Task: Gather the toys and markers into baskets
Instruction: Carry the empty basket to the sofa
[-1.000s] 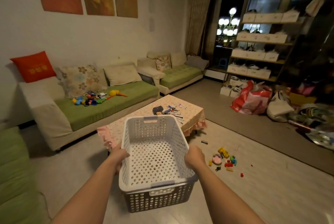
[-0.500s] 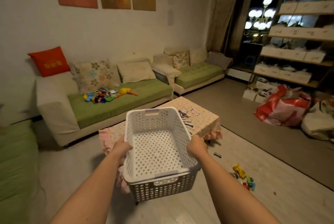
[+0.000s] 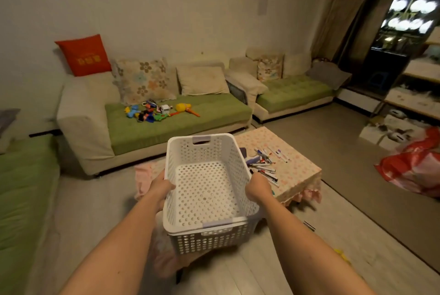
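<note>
I hold a white perforated basket (image 3: 207, 189) in front of me, nested in a grey one (image 3: 214, 241); both look empty. My left hand (image 3: 160, 187) grips its left rim and my right hand (image 3: 258, 188) grips its right rim. Several markers (image 3: 265, 163) lie scattered on the low table (image 3: 295, 170) with a pink patterned cloth, just right of the basket. A heap of colourful toys (image 3: 154, 112) lies on the green sofa seat (image 3: 181, 123) beyond. One marker (image 3: 309, 225) and a yellow toy (image 3: 340, 253) lie on the floor at right.
A second green sofa (image 3: 292, 91) stands at the back right, another green seat (image 3: 21, 197) at the left edge. A red and white bag (image 3: 414, 170) and boxes sit on the rug at right. Shelves line the far right.
The view has swung left and closer to the table and sofa. The floor toys have slipped almost out of view at right. Both hands keep their hold on the basket.
</note>
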{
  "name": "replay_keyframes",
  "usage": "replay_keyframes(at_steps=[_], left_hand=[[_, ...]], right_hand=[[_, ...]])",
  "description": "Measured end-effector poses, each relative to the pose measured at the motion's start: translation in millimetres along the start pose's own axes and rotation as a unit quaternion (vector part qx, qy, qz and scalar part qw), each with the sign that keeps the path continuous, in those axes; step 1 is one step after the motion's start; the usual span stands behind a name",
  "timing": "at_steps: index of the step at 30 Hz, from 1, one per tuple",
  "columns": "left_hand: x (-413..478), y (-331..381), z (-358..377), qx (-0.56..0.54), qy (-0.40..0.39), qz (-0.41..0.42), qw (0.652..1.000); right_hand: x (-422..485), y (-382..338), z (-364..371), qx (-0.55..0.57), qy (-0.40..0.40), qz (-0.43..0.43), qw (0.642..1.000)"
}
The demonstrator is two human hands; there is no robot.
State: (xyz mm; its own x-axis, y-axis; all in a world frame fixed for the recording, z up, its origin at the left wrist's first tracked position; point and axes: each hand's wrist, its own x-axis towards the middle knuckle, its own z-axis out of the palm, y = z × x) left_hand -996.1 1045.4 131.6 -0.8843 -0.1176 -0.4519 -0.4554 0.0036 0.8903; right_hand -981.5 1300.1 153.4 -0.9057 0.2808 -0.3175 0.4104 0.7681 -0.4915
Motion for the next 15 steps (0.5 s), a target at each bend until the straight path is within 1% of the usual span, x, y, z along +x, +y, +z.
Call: replay_keyframes(at_steps=[4,8,11,15], left_hand=[[53,12,-1,0.000,0.014,-0.002,1.000],[90,22,-3,0.015,0.054,-0.013,0.998],[121,22,-3,-0.006,0.082,-0.030,0.996],[137,19,13,-0.025,0.126,-0.024,0.991]], right_hand=[[65,-24,9,-0.017,-0.028,-0.013,0.999],[112,-40,13,-0.020,-0.075,-0.031,0.997],[153,-51,15,-0.019,-0.098,-0.054,0.994],[205,-61,22,-0.035,-0.126,-0.095,0.987]])
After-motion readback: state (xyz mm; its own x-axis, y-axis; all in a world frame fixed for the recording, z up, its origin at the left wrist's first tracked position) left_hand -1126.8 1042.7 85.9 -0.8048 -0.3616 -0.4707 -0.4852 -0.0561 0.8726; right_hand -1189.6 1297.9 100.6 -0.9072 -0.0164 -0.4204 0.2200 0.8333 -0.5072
